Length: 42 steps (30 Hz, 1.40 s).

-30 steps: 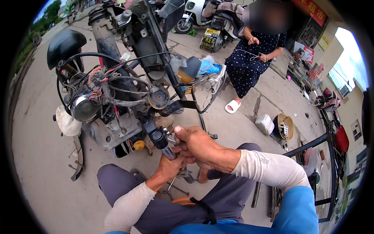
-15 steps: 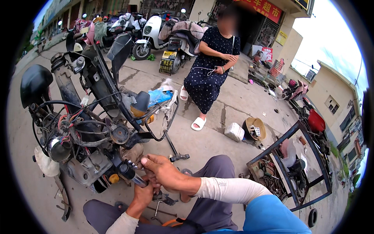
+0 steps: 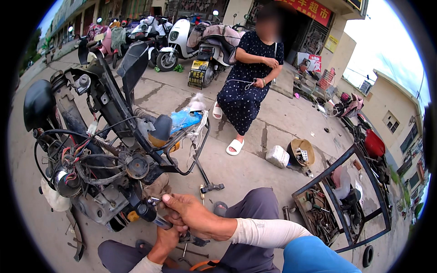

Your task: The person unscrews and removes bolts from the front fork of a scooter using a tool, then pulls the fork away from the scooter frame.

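A partly stripped scooter (image 3: 98, 132) with bundled coloured wires stands at my left. My left hand (image 3: 166, 236), low in front of me, is closed round the metal fork tube (image 3: 160, 220), partly hidden by my other hand. My right hand (image 3: 195, 214) is closed above it, thumb and fingers pinched on a small shiny metal piece (image 3: 154, 200) beside the tube's dark clamp (image 3: 146, 211); whether this is a tool or a bolt I cannot tell. Wrenches and rods (image 3: 185, 250) lie on the concrete below my hands.
A person (image 3: 243, 86) in a dark dotted dress faces me, holding a cord. Parked scooters (image 3: 177, 41) line the shopfront. A white block (image 3: 276, 155), a tan bowl (image 3: 308, 154), a dark metal frame (image 3: 380, 195) around a tray of tools (image 3: 314, 211) and a small tyre (image 3: 368, 257) are on the right.
My view has tilted up, showing more of the person and shopfront. My hands stay at the fork tube. The person's upper hand has moved down toward the other wrist.
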Available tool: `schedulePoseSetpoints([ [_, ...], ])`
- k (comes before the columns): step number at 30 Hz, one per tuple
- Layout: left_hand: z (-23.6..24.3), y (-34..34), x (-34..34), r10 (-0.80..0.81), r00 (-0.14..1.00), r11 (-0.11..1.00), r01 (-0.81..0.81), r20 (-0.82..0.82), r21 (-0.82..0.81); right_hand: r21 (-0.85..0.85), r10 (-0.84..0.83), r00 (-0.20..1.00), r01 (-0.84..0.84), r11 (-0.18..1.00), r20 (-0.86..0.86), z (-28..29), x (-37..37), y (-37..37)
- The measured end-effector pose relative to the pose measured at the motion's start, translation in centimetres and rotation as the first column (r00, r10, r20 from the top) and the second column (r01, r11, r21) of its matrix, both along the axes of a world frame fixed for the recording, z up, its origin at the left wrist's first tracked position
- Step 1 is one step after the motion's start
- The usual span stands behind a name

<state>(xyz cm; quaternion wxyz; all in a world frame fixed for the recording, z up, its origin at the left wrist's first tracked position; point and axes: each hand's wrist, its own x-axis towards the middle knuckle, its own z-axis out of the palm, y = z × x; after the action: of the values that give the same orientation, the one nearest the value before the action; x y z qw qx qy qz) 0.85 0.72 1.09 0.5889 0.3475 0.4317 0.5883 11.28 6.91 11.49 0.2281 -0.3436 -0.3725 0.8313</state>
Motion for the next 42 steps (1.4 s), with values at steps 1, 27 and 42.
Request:
schedulePoseSetpoints([
  [1, -0.3, -0.1, -0.1, -0.011, 1.000, 1.000, 0.011, -0.010, -0.012, 0.018, 0.023, 1.000, -0.023, 1.000, 0.005, -0.3, 0.2, 0.2],
  [27, -4.5, -1.0, 0.0, 0.062, 0.975, 0.987, -0.092, -0.215, -0.133, 0.434, 0.003, 0.996, 0.034, 0.900, -0.085, -3.9, 1.1, 1.9],
  [42, 1.2, -0.7, -0.8, -0.128, 0.985, 0.991, 0.123, -0.112, -0.050, 0.996, -0.084, 0.996, 0.034, 0.083, -0.027, -4.3, 0.6, 4.1],
])
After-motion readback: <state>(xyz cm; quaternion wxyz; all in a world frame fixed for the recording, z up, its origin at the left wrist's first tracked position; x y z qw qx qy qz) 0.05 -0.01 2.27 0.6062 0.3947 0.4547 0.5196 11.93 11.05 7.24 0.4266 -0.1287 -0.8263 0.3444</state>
